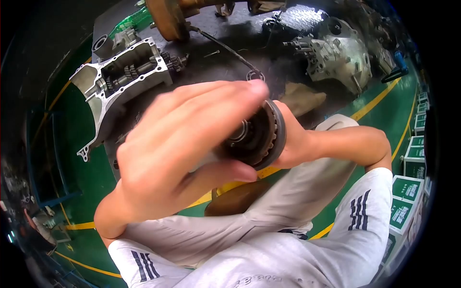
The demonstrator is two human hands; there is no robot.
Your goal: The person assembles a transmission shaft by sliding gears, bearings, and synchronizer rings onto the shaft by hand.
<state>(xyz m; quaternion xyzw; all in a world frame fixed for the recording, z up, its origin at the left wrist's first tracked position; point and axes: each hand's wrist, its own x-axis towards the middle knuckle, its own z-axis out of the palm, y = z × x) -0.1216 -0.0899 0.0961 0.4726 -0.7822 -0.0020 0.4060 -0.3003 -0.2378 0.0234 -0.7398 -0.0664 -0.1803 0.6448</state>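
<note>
In front of my chest is a round dark metal gear part [274,137] with a toothed inner ring and a shaft end at its centre. My right hand [290,137] grips it from behind on its right side, the fingers mostly hidden. Nearer the camera, my left hand [192,139] reaches across the part's left side, thumb below and fingers above, spread apart. Whether the left fingertips touch the part or hold something small is hard to tell.
An open gearbox housing [122,72] with gears lies at the upper left. Another metal housing [338,57] sits at the upper right, near brown cardboard [302,98]. A rusty drum [165,19] stands at the top. Green-and-white boxes [406,187] line the right side.
</note>
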